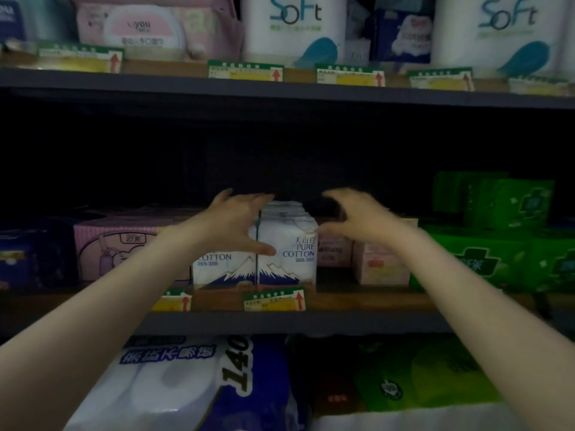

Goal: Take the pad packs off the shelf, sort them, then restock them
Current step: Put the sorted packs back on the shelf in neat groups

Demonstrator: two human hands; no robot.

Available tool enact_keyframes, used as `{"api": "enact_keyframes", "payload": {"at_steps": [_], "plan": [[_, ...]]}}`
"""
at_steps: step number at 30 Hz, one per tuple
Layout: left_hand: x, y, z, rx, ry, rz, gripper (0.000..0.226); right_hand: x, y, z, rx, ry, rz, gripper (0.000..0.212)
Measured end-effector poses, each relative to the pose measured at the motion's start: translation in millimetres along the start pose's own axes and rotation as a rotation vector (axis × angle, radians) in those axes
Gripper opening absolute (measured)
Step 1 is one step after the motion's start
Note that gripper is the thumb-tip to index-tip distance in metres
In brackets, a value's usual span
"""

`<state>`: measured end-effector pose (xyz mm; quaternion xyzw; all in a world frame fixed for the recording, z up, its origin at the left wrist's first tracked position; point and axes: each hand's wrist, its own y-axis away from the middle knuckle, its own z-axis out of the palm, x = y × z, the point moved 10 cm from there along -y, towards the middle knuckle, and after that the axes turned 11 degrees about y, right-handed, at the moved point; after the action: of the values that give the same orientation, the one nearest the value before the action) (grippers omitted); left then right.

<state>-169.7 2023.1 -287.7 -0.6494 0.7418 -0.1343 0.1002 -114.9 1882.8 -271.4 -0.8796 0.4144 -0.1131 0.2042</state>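
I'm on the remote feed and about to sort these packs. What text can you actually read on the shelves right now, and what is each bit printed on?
"PURE COTTON 265-355": right white pad pack, beside the left hand.
"COTTON 265-355": left white pad pack, top hidden by that hand.
"SoFt": left paper roll pack and right paper roll pack, top shelf.
"140": white and blue pack, bottom shelf.
Price tags, the pink box and green packs: too blurred to read.

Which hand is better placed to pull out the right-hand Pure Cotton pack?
Probably the left hand: its fingers and thumb already lie on the right Pure Cotton pack, while the right hand hovers beside it, touching nothing.
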Motion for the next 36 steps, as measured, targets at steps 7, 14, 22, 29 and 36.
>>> {"api": "enact_keyframes", "payload": {"at_steps": [7, 14, 22, 29, 36], "plan": [[52.2, -41.8, 42.2, -0.157, -0.156, 0.023, 0.102, 105.8, 26.7, 37.9, -0.314, 0.328, 0.234, 0.105], [45.8, -48.0, 49.0, -0.179, -0.087, -0.06, 0.105, 108.2, 26.2, 53.9, -0.056, 0.28, 0.19, 0.102], [51.2, -39.1, 46.9, -0.202, -0.183, -0.13, 0.104, 118.3, 17.0, 54.9, -0.113, 0.459, 0.248, 0.107], [143.7, -38.7, 34.2, 0.192, 0.343, 0.068, 0.063, 136.5, 26.3, 34.0, -0.163, 0.284, 0.178, 0.104], [146.0, -73.0, 103.7, 0.122, 0.855, -0.306, 0.043, 175.9, 59.8, 27.8, -0.062, 0.188, 0.144, 0.073]]}}
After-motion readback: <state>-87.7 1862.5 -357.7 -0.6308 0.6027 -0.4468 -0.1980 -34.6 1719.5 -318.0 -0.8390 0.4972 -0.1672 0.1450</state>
